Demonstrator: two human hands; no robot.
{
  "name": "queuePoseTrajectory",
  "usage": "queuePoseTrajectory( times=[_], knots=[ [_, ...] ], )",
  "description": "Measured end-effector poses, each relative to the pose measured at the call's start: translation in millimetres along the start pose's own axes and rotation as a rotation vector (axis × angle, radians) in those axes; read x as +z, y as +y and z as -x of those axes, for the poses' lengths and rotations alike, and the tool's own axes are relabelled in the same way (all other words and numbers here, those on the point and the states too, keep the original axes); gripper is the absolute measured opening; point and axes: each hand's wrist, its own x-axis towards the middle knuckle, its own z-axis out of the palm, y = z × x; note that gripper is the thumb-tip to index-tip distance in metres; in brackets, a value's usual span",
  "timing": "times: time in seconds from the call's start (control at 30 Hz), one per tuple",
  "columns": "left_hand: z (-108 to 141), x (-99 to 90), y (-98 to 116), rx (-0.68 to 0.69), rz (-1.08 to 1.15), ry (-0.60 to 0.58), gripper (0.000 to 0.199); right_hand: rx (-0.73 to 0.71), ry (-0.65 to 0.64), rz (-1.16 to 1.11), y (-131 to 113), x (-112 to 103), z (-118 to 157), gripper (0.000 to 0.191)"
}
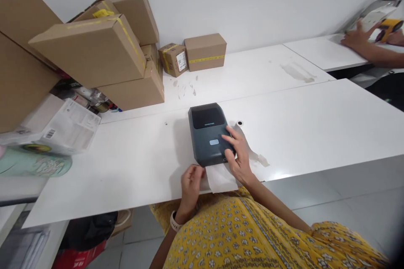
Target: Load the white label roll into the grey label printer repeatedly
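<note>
A dark grey-blue label printer (206, 148) with a black lid window and a pale button lies on the white table. White paper (221, 178) comes out of its near edge and reaches the table's front edge. My right hand (240, 157) rests on the printer's right side, fingers spread, holding nothing. At the printer's near left corner, by the paper's left edge, is my left hand (191, 183), its fingers bent together; whether they pinch the paper is hidden. A small paper roll (240, 123) lies just right of the printer.
Cardboard boxes (91, 52) are stacked at the left, above a white carton (67, 128) and a green package (38, 164). Two small boxes (205, 52) stand by the wall. At the far right another person's hands (358, 38) are near a yellow handheld scanner (389, 27).
</note>
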Motion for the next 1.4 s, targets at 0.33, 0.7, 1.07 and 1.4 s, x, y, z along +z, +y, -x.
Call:
queuePoseTrajectory(
  times=[0.33,0.7,1.07,1.4],
  knots=[
    [-8.9,14.6,4.7,0.135,0.0,-0.058,0.074,0.261,-0.053,-0.151,11.8,5.8,26.4,0.056],
    [-17.3,21.5,-11.8,0.21,0.081,0.001,0.085,-0.111,-0.074,0.139,5.5,2.3,10.7,0.038],
    [-19.2,24.8,-27.7,0.251,0.085,0.068,0.085,-0.137,0.069,0.112,13.1,14.4,7.4,0.034],
    [-21.1,26.3,-31.1,0.248,-0.069,0.169,0.095,-0.011,0.115,-0.006,7.3,18.0,10.5,0.048]
  ],
)
